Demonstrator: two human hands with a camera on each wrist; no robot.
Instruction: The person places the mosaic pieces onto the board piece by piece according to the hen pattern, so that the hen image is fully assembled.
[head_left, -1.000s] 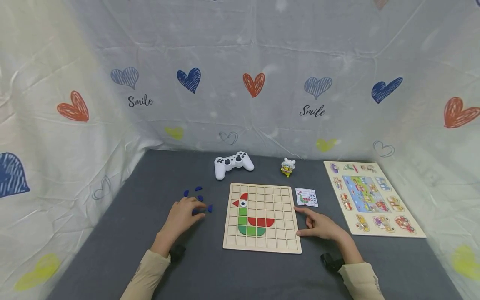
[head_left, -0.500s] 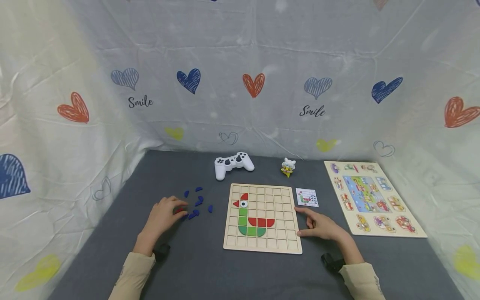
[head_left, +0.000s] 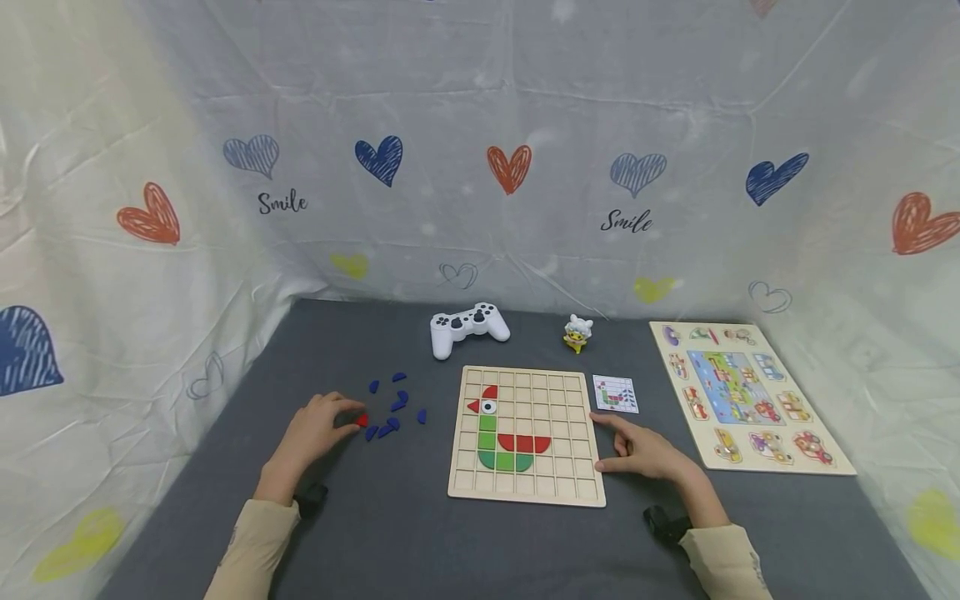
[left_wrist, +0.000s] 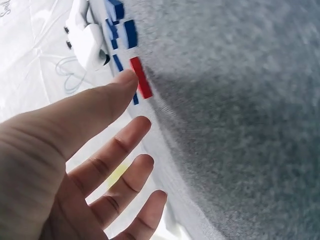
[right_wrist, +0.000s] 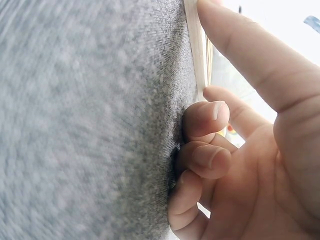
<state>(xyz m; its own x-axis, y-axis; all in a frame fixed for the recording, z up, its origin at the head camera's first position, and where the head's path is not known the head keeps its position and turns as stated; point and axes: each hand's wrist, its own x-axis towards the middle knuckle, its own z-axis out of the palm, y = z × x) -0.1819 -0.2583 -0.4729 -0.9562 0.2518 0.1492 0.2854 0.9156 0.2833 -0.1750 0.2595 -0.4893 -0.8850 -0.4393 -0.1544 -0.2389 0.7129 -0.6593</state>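
Note:
My left hand (head_left: 313, 425) is beside a small red puzzle piece (head_left: 362, 421) on the dark cloth. In the left wrist view the thumb tip (left_wrist: 128, 79) overlaps the piece's near edge, and the other visible fingers stand apart from it, loosely bent. Several dark blue pieces (head_left: 393, 423) lie scattered to the right of that hand. A square wooden grid board (head_left: 558, 487) bears red and green pieces and an eye piece, set in a bird shape. Along its right edge, my right hand (head_left: 637, 450) rests the extended index finger and thumb; the remaining fingers curl loosely.
A small pattern card (head_left: 615, 393) lies right of the board. Behind stand a white game controller (head_left: 468, 327) and a small figurine (head_left: 577, 332). At the far right lies a wooden picture puzzle (head_left: 750, 400). A printed curtain encloses the table.
My left hand has moved left from the blue pieces to the red piece, uncovering several blue ones. The right hand and the board have stayed in place.

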